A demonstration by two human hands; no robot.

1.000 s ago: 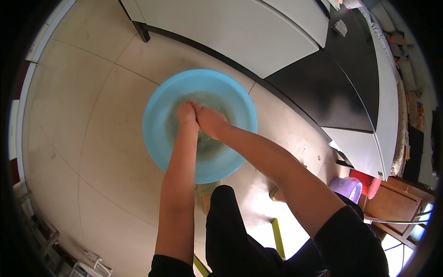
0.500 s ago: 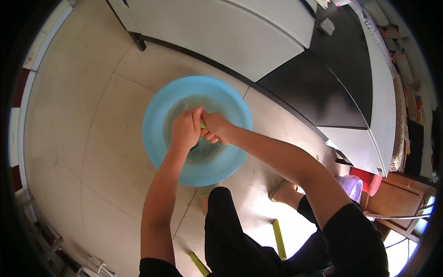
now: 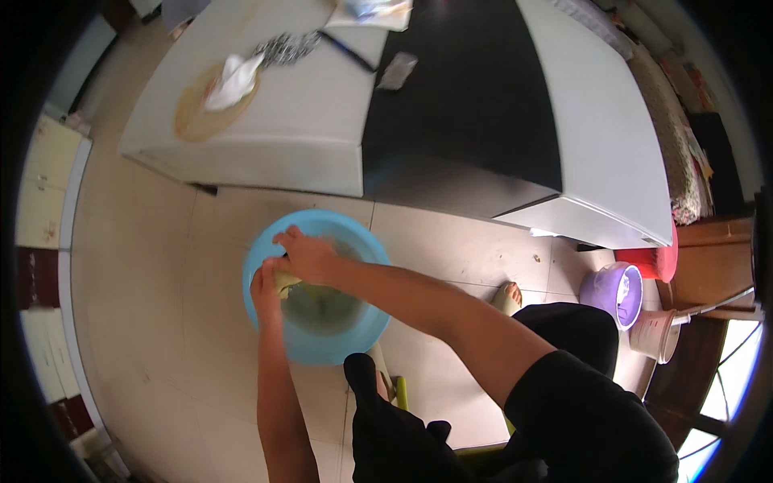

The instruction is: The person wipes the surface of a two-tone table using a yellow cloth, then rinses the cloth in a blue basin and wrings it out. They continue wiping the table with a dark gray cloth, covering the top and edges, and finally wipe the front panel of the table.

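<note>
A light blue basin point(image 3: 320, 354) of cloudy water point(image 3: 326, 312) stands on the floor in front of me. At its left side my left hand point(image 3: 265, 293) is closed on a wet, pale yellow-green cloth point(image 3: 285, 282), bunched up and mostly covered by my fingers. My right hand point(image 3: 309, 256) reaches across the basin from the right, just above the cloth. Its fingers are stretched out and apart near the far left rim, a little blurred. Whether the right palm touches the cloth is hidden.
Beyond the basin stands a low white and black table point(image 3: 463, 105), with a crumpled white tissue point(image 3: 235, 83) and a small clear wrapper point(image 3: 397, 71) on top. A purple bucket point(image 3: 605, 294), a pinkish bucket point(image 3: 651, 336) and a red stool point(image 3: 662, 259) are at the right.
Both hands have moved from the basin's middle to its left side. My right hand's fingers have loosened from the cloth and spread. The view has shifted, showing more of the tabletop.
</note>
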